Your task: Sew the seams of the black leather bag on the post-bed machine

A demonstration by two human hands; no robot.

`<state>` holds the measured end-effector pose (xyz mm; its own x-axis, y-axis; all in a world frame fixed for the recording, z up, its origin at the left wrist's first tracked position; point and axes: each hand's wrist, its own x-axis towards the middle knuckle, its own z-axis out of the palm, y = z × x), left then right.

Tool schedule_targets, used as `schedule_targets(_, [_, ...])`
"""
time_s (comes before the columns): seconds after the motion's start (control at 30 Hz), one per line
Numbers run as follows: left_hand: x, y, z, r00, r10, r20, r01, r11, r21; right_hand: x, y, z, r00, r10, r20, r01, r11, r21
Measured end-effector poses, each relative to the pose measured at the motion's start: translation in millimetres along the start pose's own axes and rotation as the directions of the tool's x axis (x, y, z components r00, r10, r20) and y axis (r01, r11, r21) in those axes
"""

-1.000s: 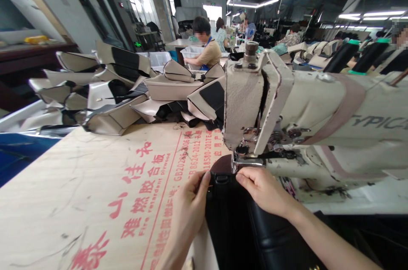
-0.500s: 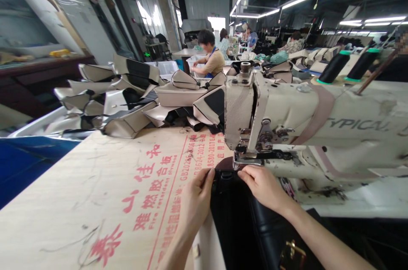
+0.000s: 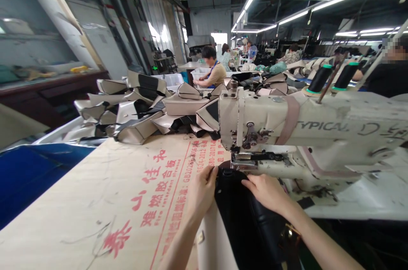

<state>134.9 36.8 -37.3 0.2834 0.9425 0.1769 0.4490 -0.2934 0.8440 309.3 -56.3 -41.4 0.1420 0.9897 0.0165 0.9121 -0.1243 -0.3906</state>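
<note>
Black leather piece (image 3: 242, 215) sits at the nose of the worn cream industrial sewing machine (image 3: 306, 125), its front edge tucked in under the metal presser foot (image 3: 237, 161), and both hands are on it: left hand (image 3: 200, 191) pinching the left edge between thumb and fingers, right hand (image 3: 266, 191) spread flat on top, fingertips pressing down just beside the foot, hands apart with the leather between them. By my read, the good way here is an even hold on both sides, edge square to the foot, fingertips clear of the needle. Underneath lies the pale plywood board with red printing (image 3: 95, 202); beyond it, a heap of beige and black cut panels (image 3: 140, 108). Needle itself can't be made out, a brass-coloured fitting (image 3: 288, 236) low on the leather is blurred, and the piece runs off the bottom edge
</note>
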Motion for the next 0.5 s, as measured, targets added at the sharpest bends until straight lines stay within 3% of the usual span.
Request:
schedule_targets(0.27, [-13.3,9.0,-3.6,0.998,0.052,-0.028,-0.051,0.999,0.008,-4.6,-1.8,4.9,0.999,-0.026,-0.043,0.028,0.999,0.041])
schedule_targets(0.5, [-23.0,1.2,-4.9,0.998,0.05,-0.03,-0.051,0.998,-0.022,-7.2,-12.4,3.3,0.991,-0.091,-0.1,0.103,0.987,0.121])
